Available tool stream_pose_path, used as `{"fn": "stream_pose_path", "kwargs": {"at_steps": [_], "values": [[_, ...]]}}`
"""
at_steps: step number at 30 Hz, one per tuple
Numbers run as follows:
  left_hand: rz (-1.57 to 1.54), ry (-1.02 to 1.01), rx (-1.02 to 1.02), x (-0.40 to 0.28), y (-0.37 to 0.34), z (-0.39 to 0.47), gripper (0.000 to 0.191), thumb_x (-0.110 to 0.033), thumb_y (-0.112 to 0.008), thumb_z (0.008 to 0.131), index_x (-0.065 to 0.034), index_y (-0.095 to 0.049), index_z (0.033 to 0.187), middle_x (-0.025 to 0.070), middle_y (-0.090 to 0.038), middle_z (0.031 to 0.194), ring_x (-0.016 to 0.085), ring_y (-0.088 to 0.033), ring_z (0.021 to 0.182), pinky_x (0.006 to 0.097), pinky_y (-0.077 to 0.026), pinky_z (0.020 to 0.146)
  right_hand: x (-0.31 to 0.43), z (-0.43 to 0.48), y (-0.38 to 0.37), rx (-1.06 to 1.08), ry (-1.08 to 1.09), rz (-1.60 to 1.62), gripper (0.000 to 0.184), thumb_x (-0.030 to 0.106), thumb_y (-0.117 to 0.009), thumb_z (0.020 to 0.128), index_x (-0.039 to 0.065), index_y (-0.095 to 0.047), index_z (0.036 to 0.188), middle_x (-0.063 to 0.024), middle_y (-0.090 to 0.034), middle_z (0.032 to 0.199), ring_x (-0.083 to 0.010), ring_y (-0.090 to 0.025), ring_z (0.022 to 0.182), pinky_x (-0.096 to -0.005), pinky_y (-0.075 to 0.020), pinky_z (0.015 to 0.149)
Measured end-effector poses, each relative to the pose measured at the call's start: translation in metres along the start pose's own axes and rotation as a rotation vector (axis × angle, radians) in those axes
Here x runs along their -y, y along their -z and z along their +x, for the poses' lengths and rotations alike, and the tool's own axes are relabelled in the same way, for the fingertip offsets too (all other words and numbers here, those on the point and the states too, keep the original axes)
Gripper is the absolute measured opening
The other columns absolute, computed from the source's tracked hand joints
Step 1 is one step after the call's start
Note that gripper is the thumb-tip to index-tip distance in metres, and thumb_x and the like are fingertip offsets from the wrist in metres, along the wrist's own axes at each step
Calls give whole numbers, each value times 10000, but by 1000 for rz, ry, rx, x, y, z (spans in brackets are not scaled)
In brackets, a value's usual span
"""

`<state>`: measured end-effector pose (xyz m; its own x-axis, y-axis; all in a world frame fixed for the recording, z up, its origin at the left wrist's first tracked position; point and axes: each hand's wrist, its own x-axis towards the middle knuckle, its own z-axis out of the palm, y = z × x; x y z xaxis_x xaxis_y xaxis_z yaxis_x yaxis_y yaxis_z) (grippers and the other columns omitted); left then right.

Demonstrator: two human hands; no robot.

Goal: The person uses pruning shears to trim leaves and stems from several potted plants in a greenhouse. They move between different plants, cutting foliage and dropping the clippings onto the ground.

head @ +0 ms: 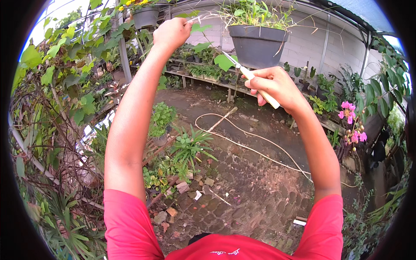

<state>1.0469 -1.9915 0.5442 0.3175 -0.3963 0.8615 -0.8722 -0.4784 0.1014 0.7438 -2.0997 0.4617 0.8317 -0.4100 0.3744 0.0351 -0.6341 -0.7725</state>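
Note:
My left hand (172,32) is raised at the top left, its fingers closed on thin dry stems (204,17) that stretch towards a hanging pot. In my right hand (276,85) are pruning shears with pale handles (260,87). Their narrow metal blades (230,59) point up and left, just below and left of the dark plastic pot (258,45). Green grassy plants (256,13) and dry stalks fill the pot and spill over its rim.
Another hanging pot (146,17) bears yellow flowers. Behind are wooden plant benches (208,78). A hose (253,133) loops over the stone ground. Vines (65,81) crowd the left; pink blossoms (352,123) hang at the right.

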Motion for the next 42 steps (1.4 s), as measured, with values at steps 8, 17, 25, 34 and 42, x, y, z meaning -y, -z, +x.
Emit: {"fn": "stream_pose_path", "kwargs": {"at_steps": [8, 17, 25, 34, 42], "values": [[-575, -115, 81, 20, -21, -33, 413, -373, -473, 1053, -15, -586, 880, 106, -553, 651, 243, -524, 629, 398, -447, 648, 6, 60, -31, -102, 13, 320, 510, 382, -616, 918, -29, -645, 1217, -84, -645, 855, -139, -646, 618, -296, -588, 571], [-943, -29, 128, 19, -19, -60, 375, -319, -493, 1081, -65, -538, 808, -81, -394, 633, 46, -340, 597, 281, -312, 543, 30, 135, -72, -181, -6, 505, 664, 549, -613, 861, 6, -531, 1234, -161, -568, 1015, -245, -652, 672, -393, -618, 652], [-1007, -90, 182, 15, -16, -79, 363, -353, -477, 1092, -113, -517, 822, -104, -376, 729, 23, -319, 669, 248, -285, 583, 22, 163, -81, -237, 10, 487, 558, 463, -696, 874, -30, -632, 1129, -89, -611, 870, -184, -652, 631, -340, -627, 604], [-1179, 169, 354, 51, -44, -138, 331, -348, -510, 1070, -107, -564, 848, -124, -357, 667, 22, -313, 592, 241, -267, 532, -35, 81, -94, 54, -20, 400, 491, 287, -606, 968, -117, -594, 1246, -65, -654, 823, -159, -671, 572, -284, -572, 513], [-839, 604, 1002, 83, -125, -381, 361, -352, -561, 1034, -5, -656, 1012, 15, -650, 898, 121, -555, 915, 332, -465, 893, -175, -40, -171, 159, -365, 637, 469, 234, -649, 912, -79, -627, 1260, -60, -651, 865, -148, -676, 610, -288, -573, 554]]}}
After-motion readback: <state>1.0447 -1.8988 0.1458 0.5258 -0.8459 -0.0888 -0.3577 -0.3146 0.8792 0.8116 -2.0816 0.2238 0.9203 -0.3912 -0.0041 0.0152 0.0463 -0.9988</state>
